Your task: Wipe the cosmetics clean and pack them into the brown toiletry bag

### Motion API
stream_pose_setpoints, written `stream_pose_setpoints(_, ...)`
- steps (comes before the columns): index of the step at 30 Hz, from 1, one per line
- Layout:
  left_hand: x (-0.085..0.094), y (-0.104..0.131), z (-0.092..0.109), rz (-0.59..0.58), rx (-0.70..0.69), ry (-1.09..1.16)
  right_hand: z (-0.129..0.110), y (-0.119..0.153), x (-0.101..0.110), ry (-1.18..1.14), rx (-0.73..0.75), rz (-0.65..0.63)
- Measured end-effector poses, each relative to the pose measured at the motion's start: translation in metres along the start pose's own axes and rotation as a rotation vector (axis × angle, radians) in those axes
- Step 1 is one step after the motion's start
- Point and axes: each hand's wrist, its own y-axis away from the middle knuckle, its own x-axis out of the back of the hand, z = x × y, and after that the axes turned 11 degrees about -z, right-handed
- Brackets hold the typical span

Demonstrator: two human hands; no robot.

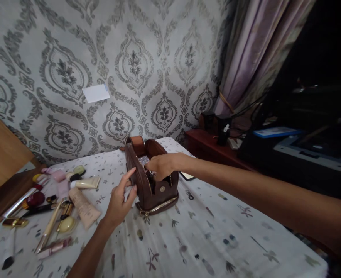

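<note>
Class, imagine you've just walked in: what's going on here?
A person is handling an open brown bag on a patterned cloth. The right hand is in its opening; whether the fingers grip anything is hidden. The left hand is at the bag's side. To the left lie a beige tube and other cosmetics.

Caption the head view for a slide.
Right hand inside an open brown bag, left hand at its side, cosmetics spread on the patterned cloth.

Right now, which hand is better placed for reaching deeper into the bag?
Probably the right hand: it dips into the opening of the bag, while the left hand is outside, at its side.
</note>
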Motion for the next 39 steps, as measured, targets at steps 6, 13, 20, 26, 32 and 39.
stream_pose_setpoints(6,0.000,0.000,0.000,0.002,-0.008,0.001,0.004,-0.002,-0.003,-0.006,0.083,0.021)
stream_pose_setpoints(13,0.001,0.000,-0.001,-0.009,-0.001,0.025,-0.002,0.003,-0.005,-0.068,0.123,0.103)
stream_pose_setpoints(20,0.002,0.001,-0.001,-0.006,-0.012,0.015,0.000,0.004,-0.011,-0.097,0.130,0.208)
stream_pose_setpoints(26,0.001,0.001,-0.003,-0.008,-0.015,0.012,0.001,0.003,-0.012,-0.156,0.144,0.243)
stream_pose_setpoints(32,0.002,0.001,0.000,-0.015,0.003,0.024,0.004,0.002,-0.016,-0.116,0.106,0.249)
stream_pose_setpoints(39,0.001,-0.001,-0.002,-0.025,0.002,0.036,0.011,0.000,-0.024,-0.091,0.157,0.236)
